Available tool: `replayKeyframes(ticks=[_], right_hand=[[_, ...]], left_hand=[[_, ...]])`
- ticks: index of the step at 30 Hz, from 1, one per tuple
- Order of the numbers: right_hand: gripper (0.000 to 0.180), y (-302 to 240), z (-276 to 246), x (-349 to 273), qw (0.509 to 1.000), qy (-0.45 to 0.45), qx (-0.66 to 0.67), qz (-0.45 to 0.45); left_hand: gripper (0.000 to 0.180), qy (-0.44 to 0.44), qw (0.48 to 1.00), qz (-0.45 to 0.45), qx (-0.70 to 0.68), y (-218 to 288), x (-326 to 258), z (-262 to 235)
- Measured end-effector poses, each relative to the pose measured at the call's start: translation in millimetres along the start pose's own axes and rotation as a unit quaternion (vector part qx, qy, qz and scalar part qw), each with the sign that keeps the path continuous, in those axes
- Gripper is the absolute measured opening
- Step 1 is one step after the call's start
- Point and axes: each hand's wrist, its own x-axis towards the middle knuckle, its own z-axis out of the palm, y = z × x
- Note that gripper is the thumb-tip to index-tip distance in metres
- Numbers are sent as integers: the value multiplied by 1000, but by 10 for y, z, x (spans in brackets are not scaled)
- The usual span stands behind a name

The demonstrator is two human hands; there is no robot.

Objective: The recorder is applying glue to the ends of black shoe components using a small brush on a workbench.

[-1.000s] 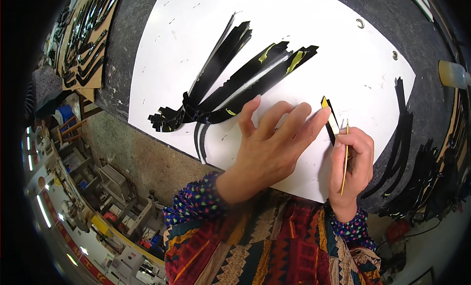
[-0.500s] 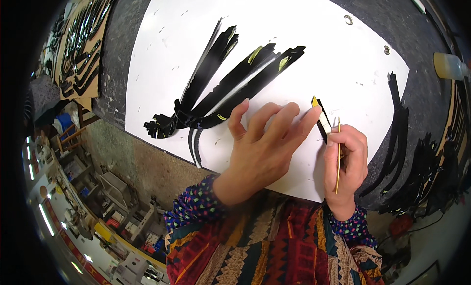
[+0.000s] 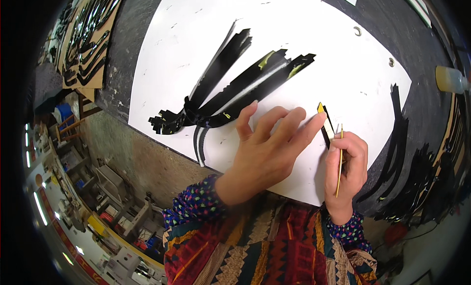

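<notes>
My left hand (image 3: 269, 148) spreads its fingers over the white sheet (image 3: 216, 10). Its index fingertip rests on a narrow black strip (image 3: 327, 119) with a yellow tip and a white face. Close to that strip's lower end, my right hand (image 3: 347, 163) is closed around a slim gold-coloured tool (image 3: 339, 160), held upright with its fine point up. My right thumb and forefinger pinch it near the strip; whether they also grip the strip is hidden. Left of my hands lies a tied bundle of black strips (image 3: 235, 91), fanned out, with some yellow patches.
More black strips (image 3: 396, 130) lie in a heap at the right edge of the dark table (image 3: 132, 35). A bottle with yellowish contents (image 3: 447, 80) lies beyond them. Shiny black pieces (image 3: 91, 45) rest on a brown board at the far left. Metal eyelets (image 3: 357, 31) pierce the sheet.
The whole view has shifted slightly, so the sheet and bundle sit a little lower and further right. Both hands keep nearly the same pose at the strip.
</notes>
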Motion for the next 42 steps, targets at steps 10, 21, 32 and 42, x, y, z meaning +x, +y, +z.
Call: replayKeyframes(ticks=[10, 21, 32, 42], right_hand=[[20, -41, -24, -35, 1000, -3, 0, 16], [20, -41, -58, -32, 1000, -14, -3, 17], [14, -63, -80, -80, 999, -34, -3, 31], [22, -87, -79, -46, 1000, -12, -10, 17]], left_hand=[[50, 7, 1000, -9, -17, 26, -47, 7], [51, -9, 1000, -15, -21, 37, -53, -21], [52, -15, 999, -14, -29, 51, -73, -45], [54, -15, 1000, 1, -26, 40, -71, -47]])
